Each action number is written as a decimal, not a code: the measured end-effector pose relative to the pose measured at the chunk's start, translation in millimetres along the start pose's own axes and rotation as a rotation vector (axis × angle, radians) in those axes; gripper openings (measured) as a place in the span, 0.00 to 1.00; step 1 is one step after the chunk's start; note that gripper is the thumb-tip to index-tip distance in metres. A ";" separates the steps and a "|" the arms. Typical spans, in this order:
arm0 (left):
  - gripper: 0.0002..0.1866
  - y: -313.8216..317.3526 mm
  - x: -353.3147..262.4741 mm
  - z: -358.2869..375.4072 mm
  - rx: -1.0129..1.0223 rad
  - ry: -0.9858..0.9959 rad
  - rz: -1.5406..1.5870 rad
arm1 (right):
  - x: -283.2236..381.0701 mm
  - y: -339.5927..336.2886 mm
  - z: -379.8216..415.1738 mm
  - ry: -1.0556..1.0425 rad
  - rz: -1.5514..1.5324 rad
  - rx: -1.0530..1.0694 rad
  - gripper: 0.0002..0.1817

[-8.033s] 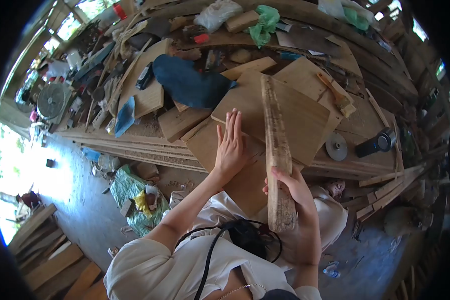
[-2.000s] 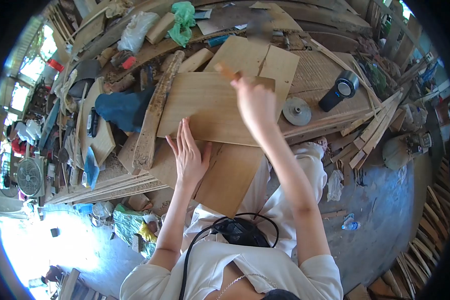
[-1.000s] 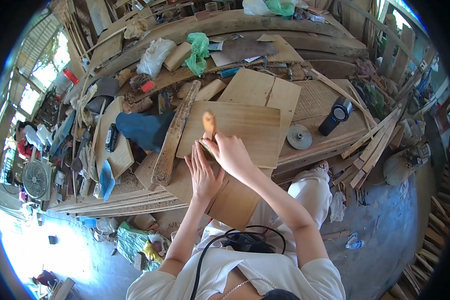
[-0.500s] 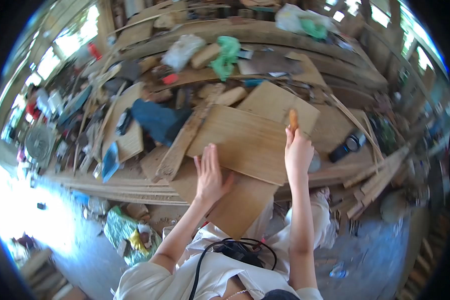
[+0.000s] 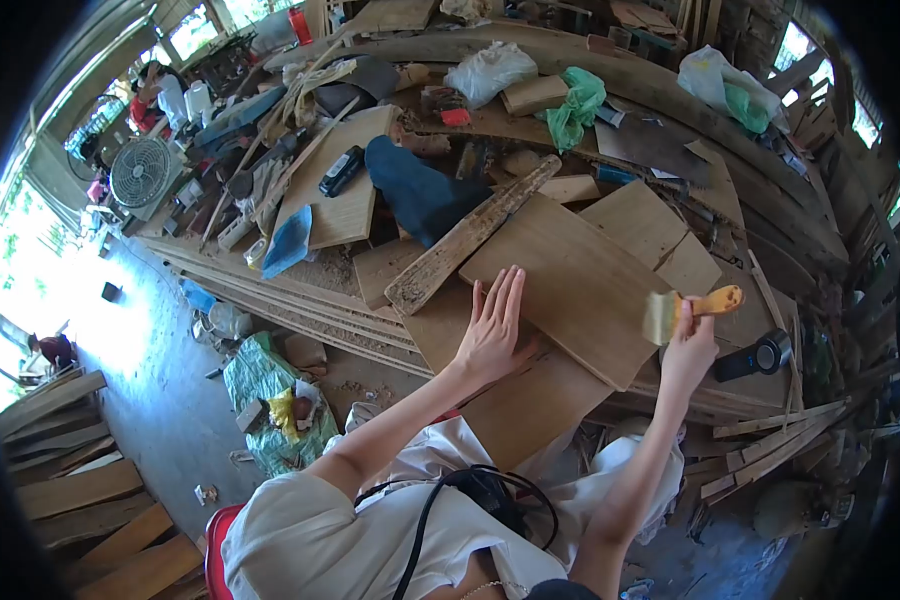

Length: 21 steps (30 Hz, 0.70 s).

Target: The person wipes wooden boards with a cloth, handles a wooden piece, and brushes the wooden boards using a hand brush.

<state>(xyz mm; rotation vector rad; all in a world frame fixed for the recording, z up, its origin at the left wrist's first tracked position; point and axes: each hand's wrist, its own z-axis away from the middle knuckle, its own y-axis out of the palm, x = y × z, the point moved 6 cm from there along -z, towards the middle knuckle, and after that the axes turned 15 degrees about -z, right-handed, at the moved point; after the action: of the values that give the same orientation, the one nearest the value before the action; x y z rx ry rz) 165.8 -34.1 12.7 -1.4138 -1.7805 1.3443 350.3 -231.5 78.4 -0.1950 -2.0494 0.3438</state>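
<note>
A smooth wooden board (image 5: 580,285) lies at a slant in front of me, on top of another panel (image 5: 535,415) that sticks out towards my lap. My left hand (image 5: 492,330) rests with outstretched fingers at the board's near left edge. Over the board's right end, my right hand (image 5: 690,352) grips a flat paintbrush (image 5: 715,301) by its orange-yellow handle. The pale bristles point left above the board's surface. A rough strip of wood (image 5: 475,235) runs along the board's far left side.
A blue cloth (image 5: 415,190) and a black device (image 5: 342,171) lie left of the boards. At right sits a round-topped black object (image 5: 760,357). A fan (image 5: 142,172) stands far left. Plastic bags, timber and a green sack (image 5: 280,400) surround the bench.
My view has swung left, so the bench appears shifted right. The paintbrush has turned from handle-up to lying sideways, with its bristles now showing. My left hand stays at the board's edge.
</note>
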 end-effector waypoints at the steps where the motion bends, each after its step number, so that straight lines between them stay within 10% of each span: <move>1: 0.53 0.1 0.1 0.4 0.002 0.001 -0.003 | 2.8 1.2 3.3 -0.025 0.097 0.027 0.16; 4: 0.53 1.2 0.4 0.8 -0.013 0.001 -0.018 | 18.9 22.8 21.6 0.003 0.485 0.204 0.16; 10: 0.53 2.5 0.4 1.0 -0.044 0.011 -0.048 | 65.3 79.0 76.4 -0.172 0.029 0.562 0.16; 21: 0.43 -9.4 -0.7 -0.8 -0.048 0.008 0.062 | 11.0 10.8 11.8 -0.090 0.193 0.100 0.14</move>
<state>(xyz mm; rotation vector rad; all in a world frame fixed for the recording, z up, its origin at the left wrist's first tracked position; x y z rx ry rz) 162.7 -34.2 21.6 -1.5095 -1.7878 1.3340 334.6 -220.1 78.7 -0.3228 -2.1013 0.5823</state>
